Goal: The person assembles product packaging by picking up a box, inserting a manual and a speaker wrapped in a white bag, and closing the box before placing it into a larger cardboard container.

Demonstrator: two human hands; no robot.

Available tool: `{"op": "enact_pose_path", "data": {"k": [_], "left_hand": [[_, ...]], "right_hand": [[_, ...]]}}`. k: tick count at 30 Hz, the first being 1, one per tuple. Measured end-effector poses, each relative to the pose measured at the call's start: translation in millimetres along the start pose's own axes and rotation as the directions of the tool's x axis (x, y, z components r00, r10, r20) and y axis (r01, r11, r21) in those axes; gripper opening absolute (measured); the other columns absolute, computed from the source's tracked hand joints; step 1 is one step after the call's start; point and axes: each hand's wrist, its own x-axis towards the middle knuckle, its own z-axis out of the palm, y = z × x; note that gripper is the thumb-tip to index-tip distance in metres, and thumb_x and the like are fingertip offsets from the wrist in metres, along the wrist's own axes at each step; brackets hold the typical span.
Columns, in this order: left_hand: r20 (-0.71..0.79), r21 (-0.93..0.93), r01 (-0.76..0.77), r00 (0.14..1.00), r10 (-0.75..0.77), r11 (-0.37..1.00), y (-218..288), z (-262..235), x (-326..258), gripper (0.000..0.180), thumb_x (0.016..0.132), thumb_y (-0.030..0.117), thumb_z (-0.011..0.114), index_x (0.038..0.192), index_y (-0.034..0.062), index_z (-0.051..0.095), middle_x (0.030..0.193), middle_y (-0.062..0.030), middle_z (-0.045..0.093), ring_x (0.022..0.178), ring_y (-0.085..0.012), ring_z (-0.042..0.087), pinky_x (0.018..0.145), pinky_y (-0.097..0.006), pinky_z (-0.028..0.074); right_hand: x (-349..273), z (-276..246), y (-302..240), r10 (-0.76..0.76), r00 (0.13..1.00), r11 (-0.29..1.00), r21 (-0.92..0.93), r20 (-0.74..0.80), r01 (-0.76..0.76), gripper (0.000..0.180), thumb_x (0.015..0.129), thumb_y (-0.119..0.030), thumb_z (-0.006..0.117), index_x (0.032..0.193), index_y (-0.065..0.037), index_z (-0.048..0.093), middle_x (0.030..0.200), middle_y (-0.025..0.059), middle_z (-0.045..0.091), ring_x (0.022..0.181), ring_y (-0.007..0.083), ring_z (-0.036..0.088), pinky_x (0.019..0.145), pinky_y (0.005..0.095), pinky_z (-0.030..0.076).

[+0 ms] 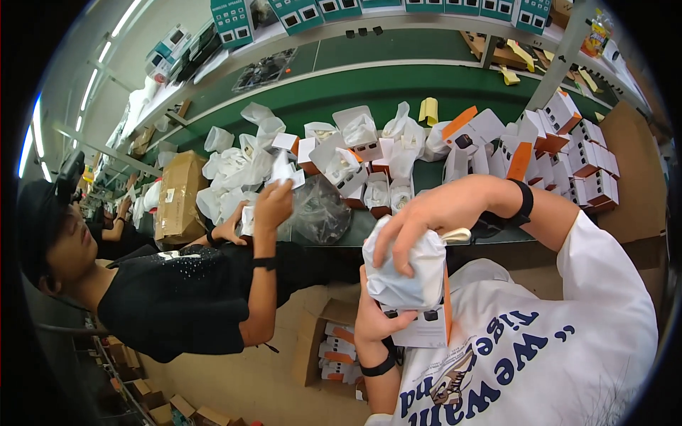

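My left hand (375, 314) is closed around a small white box with orange edges (432, 328), holding it from below in front of my shirt. Over the top of that box, my right hand (437, 213) grips a bundle in thin white wrapping (408, 278). A pale cable end (457, 235) sticks out beside the bundle. How deep the bundle sits in the box is hidden. On the bench beyond are several opened boxes (378, 193) with wrapped items in them, and white plastic bags (231, 170).
At my left a person in black (177, 302) handles a small white item. Stacked white boxes (586, 160) stand far right, beside a cardboard sheet (632, 167). A brown carton (179, 199) is on the bench's left. Below, an open carton (307, 344) holds boxes. Teal boxes (231, 21) line the shelf.
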Motion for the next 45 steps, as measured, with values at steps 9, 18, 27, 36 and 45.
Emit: {"op": "enact_pose_path", "data": {"k": [9,18,27,36,45], "left_hand": [[-0.272,0.252,0.014,0.961,0.057,0.968,24,13,7,0.107,0.06,0.015,0.094,0.143,0.0028,0.027,0.133,-0.0143,0.049,0.12,-0.023,0.055,0.1,-0.039,0.048],[-0.37,0.371,0.29,0.918,-0.146,0.882,21,21,21,0.113,0.057,0.021,0.088,0.149,0.0013,0.026,0.138,-0.0134,0.046,0.124,-0.0254,0.051,0.105,-0.04,0.042],[-0.557,0.258,0.284,0.824,-0.098,0.924,-9,28,21,0.115,0.054,0.031,0.091,0.145,0.0034,0.025,0.134,-0.0155,0.046,0.123,-0.0262,0.051,0.105,-0.041,0.042],[-0.684,0.272,0.255,0.73,0.0,0.928,-10,61,9,0.113,0.059,0.03,0.092,0.144,0.0013,0.025,0.133,-0.0182,0.045,0.122,-0.0281,0.05,0.105,-0.043,0.041],[-0.665,0.299,0.145,0.741,0.097,0.943,5,68,-9,0.104,0.063,0.014,0.093,0.141,0.0007,0.025,0.13,-0.0177,0.048,0.118,-0.0241,0.053,0.098,-0.039,0.047]], "right_hand": [[-14,45,6,0.185,0.768,0.978,0.036,-0.614,-0.207,0.043,0.098,-0.025,0.056,0.133,0.001,0.057,0.142,0.0268,0.056,0.13,0.0397,0.056,0.112,0.0432,0.042],[-30,65,61,0.286,0.685,0.958,0.19,-0.67,-0.215,0.043,0.082,-0.008,0.07,0.121,-0.005,0.053,0.132,0.0173,0.05,0.119,0.039,0.055,0.098,0.0463,0.048],[-35,69,92,0.197,0.72,0.964,0.266,-0.665,-0.019,0.043,0.084,-0.007,0.072,0.123,-0.006,0.054,0.135,0.0154,0.051,0.122,0.0388,0.056,0.1,0.0457,0.049],[-44,43,85,0.098,0.928,0.987,-0.081,-0.359,-0.136,0.048,0.09,-0.026,0.072,0.129,-0.001,0.062,0.131,0.0134,0.063,0.117,0.0286,0.058,0.102,0.0432,0.046],[-3,24,53,0.086,0.979,0.993,-0.067,-0.185,-0.1,0.055,0.085,-0.014,0.076,0.137,-0.004,0.059,0.128,0.0138,0.062,0.116,0.0356,0.055,0.102,0.0437,0.048]]}}
